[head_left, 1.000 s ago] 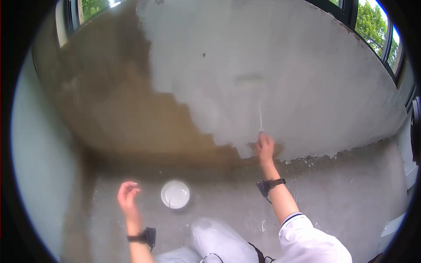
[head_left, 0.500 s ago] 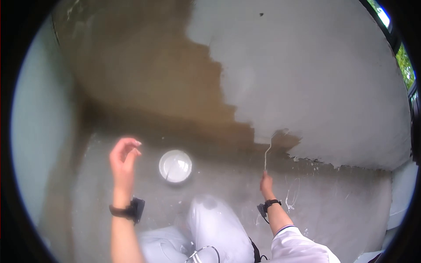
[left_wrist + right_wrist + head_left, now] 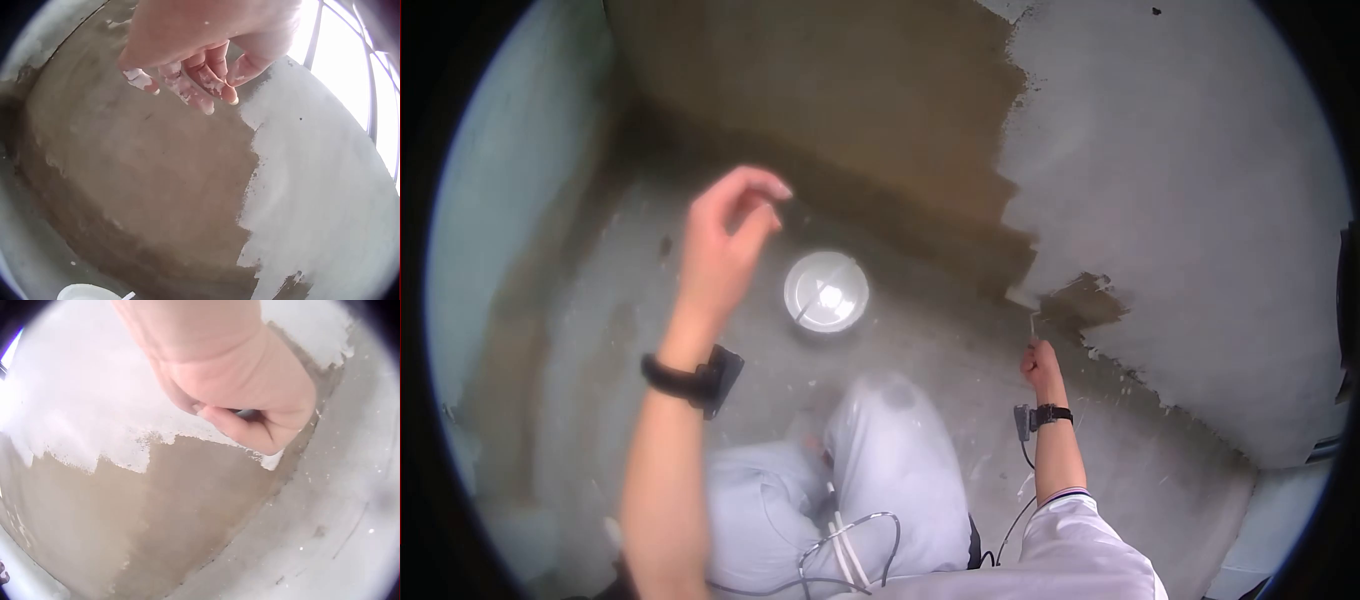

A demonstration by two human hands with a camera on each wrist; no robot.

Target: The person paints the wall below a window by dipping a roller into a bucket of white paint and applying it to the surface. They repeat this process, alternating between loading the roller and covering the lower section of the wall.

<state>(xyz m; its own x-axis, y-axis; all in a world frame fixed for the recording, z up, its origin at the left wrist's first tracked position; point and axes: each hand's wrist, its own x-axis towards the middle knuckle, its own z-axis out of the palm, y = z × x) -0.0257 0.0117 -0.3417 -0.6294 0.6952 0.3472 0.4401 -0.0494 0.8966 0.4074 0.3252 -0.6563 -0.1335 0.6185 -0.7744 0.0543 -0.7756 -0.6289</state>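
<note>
The right hand point(image 3: 1040, 365) grips the slim pale tool point(image 3: 1033, 326) at the lower border of the wall coating; the fingers are curled round its near end, and the visible shaft projects beyond them. In the head view, the long axis runs nearly vertical, with the exposed end directed up the frame, away from the person and toward the wall base. The far end merges with the light coating and its form cannot be determined; in the right wrist view, the hand hides the tool. The left hand point(image 3: 725, 230) is raised and holds nothing: fingers bent, thumb apart from the index fingertip by a narrow gap. White residue point(image 3: 139, 79) adheres to its fingers. The round white container point(image 3: 847, 276) stands on the floor point(image 3: 930, 390) between the hands, nearer the left, with a thin stick point(image 3: 808, 307) slanting across its interior. The wall carries a smooth, matt, grey-white coating point(image 3: 1180, 170) with a jagged edge against the brown surface point(image 3: 880, 100). An irregular brown patch point(image 3: 1090, 303) lies just beside the tool. The floor is grey, with scattered white specks
</note>
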